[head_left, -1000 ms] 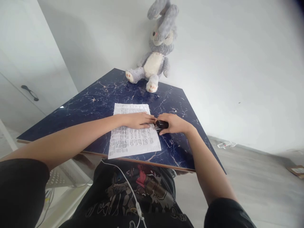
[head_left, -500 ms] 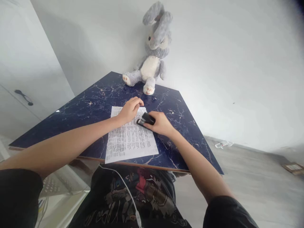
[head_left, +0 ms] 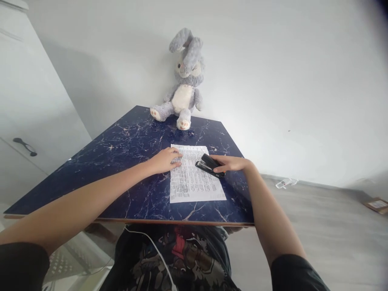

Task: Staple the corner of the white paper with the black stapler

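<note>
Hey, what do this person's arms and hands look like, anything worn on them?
Black sleeves end near the elbows on both arms, leaving the forearms bare. The left hand and right hand wear no gloves, and no watch shows.

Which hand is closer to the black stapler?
Your right. The right hand is gripping the stapler; the left hand is off to its left, fingers on the paper's left edge.

The tabletop (head_left: 130, 141) before you looks smooth and glossy, marble-patterned, with a brown, wood-like front edge. Your printed sheet (head_left: 194, 184) is matt white paper. The black stapler (head_left: 209, 165) looks like smooth plastic with a shiny metal strip. The toy rabbit (head_left: 182, 98) is fluffy plush; your shirt (head_left: 194, 258) is soft, matt cloth.
</note>
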